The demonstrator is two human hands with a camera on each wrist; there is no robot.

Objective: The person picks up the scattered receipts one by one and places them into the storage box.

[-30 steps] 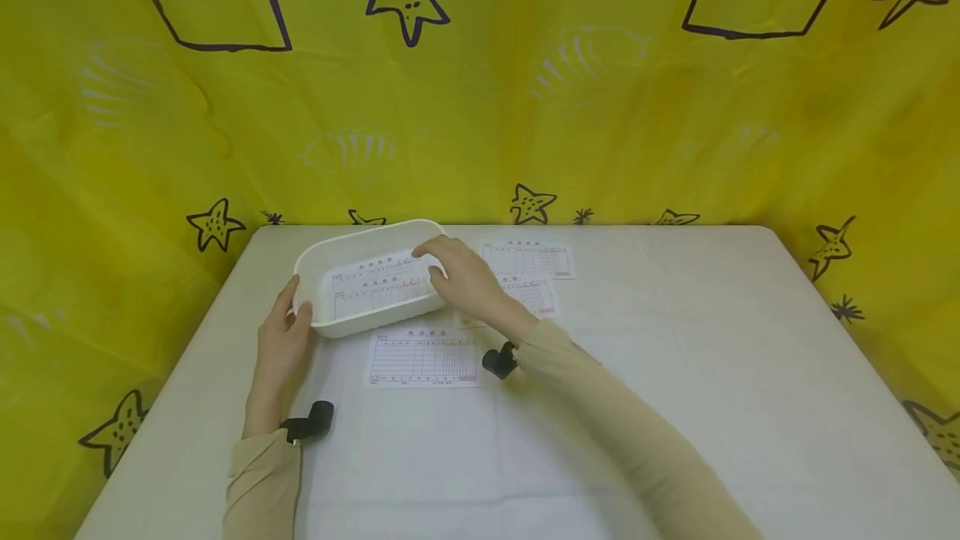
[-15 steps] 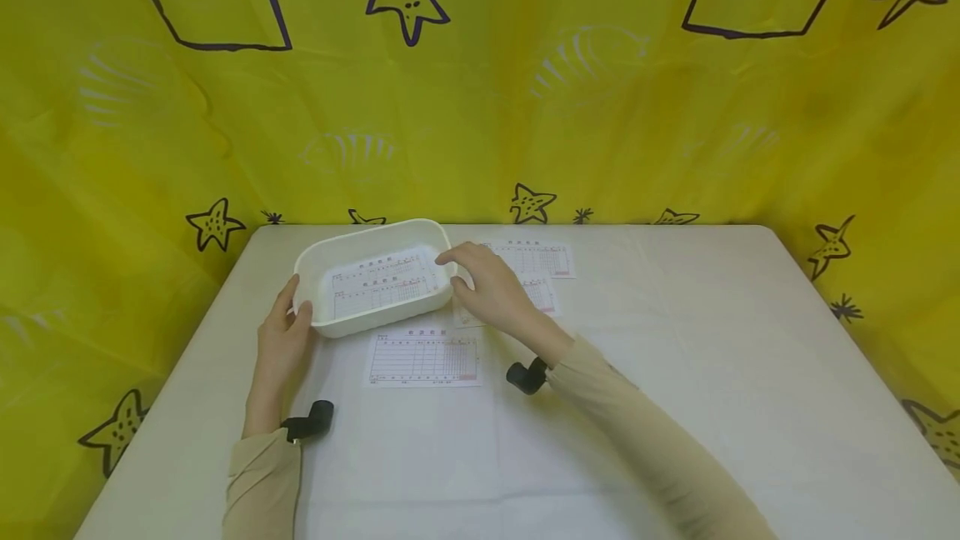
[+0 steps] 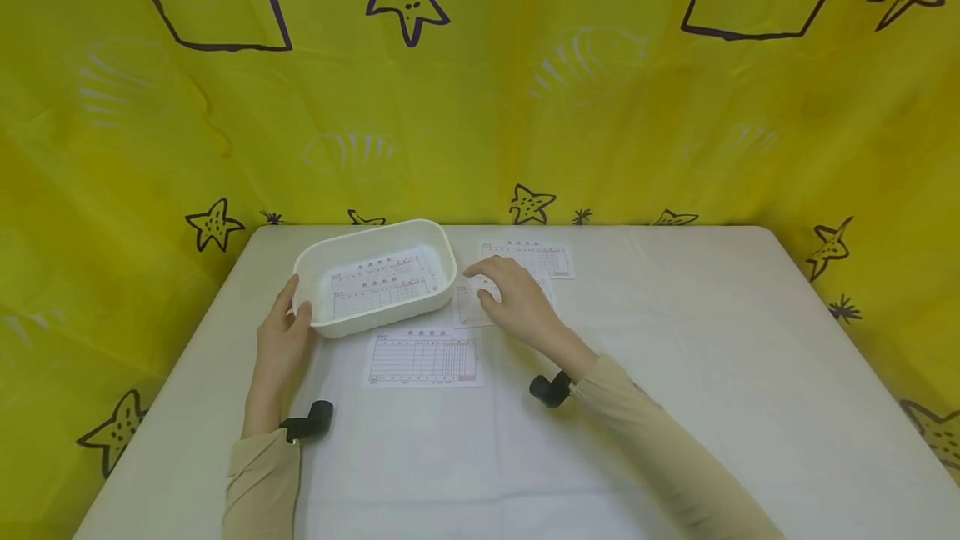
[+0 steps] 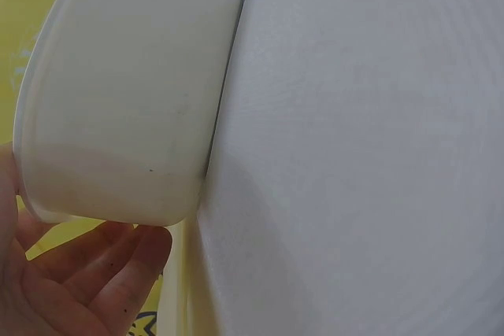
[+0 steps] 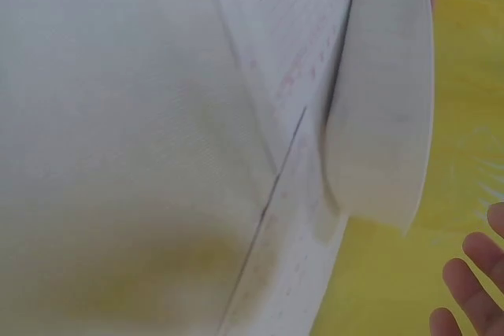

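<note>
A white plastic tub point(image 3: 393, 317) stands at the back left of the table, with printed paper forms point(image 3: 382, 294) lying in it. My left hand point(image 3: 281, 340) holds its left end, the thumb at the near corner and the fingers round the outside; the left wrist view shows the fingertips point(image 4: 150, 245) against the tub's end wall. Just right of the tub, my right hand point(image 3: 517, 298) hovers with loosely bent fingers and nothing between them. Under it lies a printed form point(image 3: 468, 311), partly hidden by the hand.
Another form point(image 3: 558, 259) lies behind the right hand, and one more form point(image 3: 423, 359) in front of the tub. A white cloth covers the table point(image 3: 675, 407). A yellow patterned curtain point(image 3: 480, 107) hangs close behind the table's back edge.
My right hand has drawn out of the tub, over its right rim, and moved right to above the forms. The left hand and the tub have stayed in place.
</note>
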